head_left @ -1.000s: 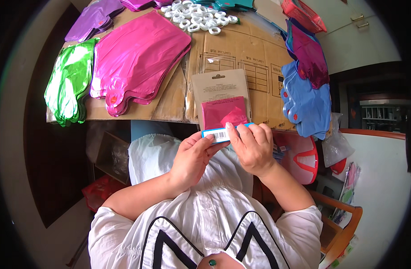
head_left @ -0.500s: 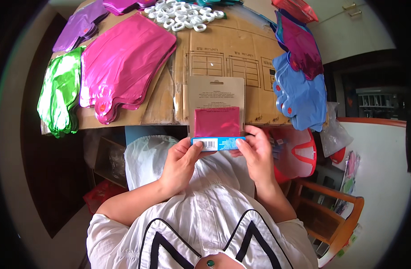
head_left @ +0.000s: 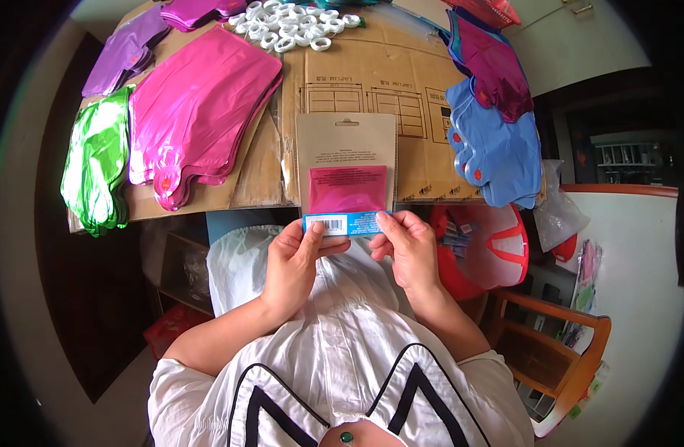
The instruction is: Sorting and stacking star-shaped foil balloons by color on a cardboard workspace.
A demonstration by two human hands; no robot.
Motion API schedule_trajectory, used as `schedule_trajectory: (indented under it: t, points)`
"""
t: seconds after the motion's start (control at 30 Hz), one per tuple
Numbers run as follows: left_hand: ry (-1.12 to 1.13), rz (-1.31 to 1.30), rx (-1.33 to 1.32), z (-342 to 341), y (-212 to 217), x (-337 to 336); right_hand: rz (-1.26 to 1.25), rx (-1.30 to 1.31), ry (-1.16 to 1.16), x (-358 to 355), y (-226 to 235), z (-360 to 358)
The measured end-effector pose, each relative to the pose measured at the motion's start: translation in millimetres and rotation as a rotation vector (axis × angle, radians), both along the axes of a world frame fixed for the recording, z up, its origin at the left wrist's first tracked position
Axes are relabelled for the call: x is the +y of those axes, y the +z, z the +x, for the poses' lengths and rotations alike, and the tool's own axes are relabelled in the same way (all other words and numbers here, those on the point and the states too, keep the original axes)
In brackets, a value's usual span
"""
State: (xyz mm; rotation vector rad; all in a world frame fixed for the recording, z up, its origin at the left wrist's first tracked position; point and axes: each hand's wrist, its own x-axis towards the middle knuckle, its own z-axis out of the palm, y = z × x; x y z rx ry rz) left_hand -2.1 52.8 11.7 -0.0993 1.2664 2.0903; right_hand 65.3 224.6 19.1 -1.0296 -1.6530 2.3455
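I hold a flat balloon packet [head_left: 347,173] upright in front of my chest, its tan card backing facing me with a pink foil balloon showing through its lower half and a blue strip along the bottom edge. My left hand [head_left: 297,261] is clamped on the packet's bottom left corner, thumb pressed over the blue strip; my right hand [head_left: 407,249] pinches the bottom right corner, fingers closed on the edge. The packet's top reaches over the near edge of the table [head_left: 372,82], which is covered with flattened brown cardboard. At ten o'clock from the packet lies a stack of pink foil balloons [head_left: 196,104], with green foil balloons [head_left: 96,167] farther out at nine o'clock and purple ones [head_left: 125,48] beyond. At twelve o'clock sits a heap of white rings [head_left: 286,26]. At two o'clock, blue foil balloons [head_left: 495,145] hang over the table's edge, magenta ones [head_left: 491,63] lying above them.
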Motion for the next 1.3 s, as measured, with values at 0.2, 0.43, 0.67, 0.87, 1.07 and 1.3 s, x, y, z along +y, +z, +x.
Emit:
schedule_trajectory:
  t: [0.2,0.43,0.67,0.87,1.07,1.3]
  points:
    - [0.032,-0.022,-0.009,-1,-1,0,-0.114,0.061,-0.017,-4,-5,2]
    - [0.019,0.015,-0.080,0,1,-2,-0.249,0.207,0.078,1,-2,10]
    - [-0.049,0.047,-0.070,-2,5,-3,-0.341,0.138,0.013,1,-2,11]
    - [-0.072,-0.019,-0.056,-3,6,-2,-0.550,0.138,0.002,-7,-2,7]
    - [-0.280,-0.153,0.043,-11,6,-9,-0.439,0.161,-0.057,-13,-5,6]
    - [-0.269,-0.795,1.326,-76,74,-22,-0.355,0.239,-0.049,-8,-20,7]
